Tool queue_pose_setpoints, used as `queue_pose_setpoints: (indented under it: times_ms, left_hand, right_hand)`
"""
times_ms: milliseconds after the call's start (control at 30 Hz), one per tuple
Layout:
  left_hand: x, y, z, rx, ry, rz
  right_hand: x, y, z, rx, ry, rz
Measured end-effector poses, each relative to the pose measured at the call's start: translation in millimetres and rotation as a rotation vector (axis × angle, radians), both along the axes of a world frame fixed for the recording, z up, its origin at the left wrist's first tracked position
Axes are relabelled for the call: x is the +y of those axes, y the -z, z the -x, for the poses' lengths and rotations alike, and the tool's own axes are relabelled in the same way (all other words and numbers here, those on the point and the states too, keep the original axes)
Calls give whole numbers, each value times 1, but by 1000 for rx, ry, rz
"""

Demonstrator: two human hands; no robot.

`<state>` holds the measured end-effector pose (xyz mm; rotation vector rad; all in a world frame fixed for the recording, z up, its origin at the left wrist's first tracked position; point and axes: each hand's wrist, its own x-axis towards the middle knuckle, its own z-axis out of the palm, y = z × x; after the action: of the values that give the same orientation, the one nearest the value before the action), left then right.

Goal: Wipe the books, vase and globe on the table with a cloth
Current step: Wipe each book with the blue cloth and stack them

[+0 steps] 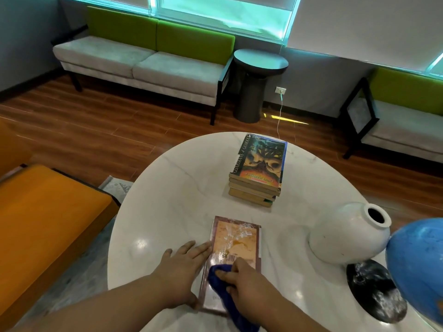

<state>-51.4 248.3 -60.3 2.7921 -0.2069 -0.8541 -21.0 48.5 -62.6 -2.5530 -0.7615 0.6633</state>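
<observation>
At your far left an orange seat sits just off the rim of the round white table, and a broad stretch of marble lies between that rim and your left hand. That hand lies flat with its fingers straight. The fingers rest along the left edge of the brown book and the thumb is at its near corner. The book lies flat near your edge of the table.

Your right hand curls its fingers round the blue cloth and presses it onto the book's near half. The cloth's tail trails off towards you.

Farther back, well apart from this book, the stack of books stands near the far rim, with open marble between the two.

To the right, the white vase shows a dark open mouth, and you cannot tell what is inside. The blue globe is just beside it on a black base, close to the right rim and cut off by the picture's edge.
</observation>
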Motion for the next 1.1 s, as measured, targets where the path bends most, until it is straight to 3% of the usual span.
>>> queue_pose_setpoints:
  times_ms: [167, 367, 567, 700, 933, 1100]
  left_hand:
    - [0, 0, -1, 1, -1, 12]
    - [-1, -1, 0, -11, 6, -4]
    - [0, 1, 1, -15, -7, 4]
    - [0, 2, 0, -6, -9, 1]
    - [-2, -4, 1, -12, 10, -3]
    - [-1, -1, 1, -5, 6, -10]
  right_hand:
    - [-15, -2, -17, -23, 148, 53]
    - [-2, -6, 1, 54, -1, 16]
    - [2, -4, -14, 6, 156, 52]
    - [15, -4, 0, 63, 3, 16]
    - [-3, -10, -24, 103, 105, 118]
    - [16, -8, -15, 82, 103, 7]
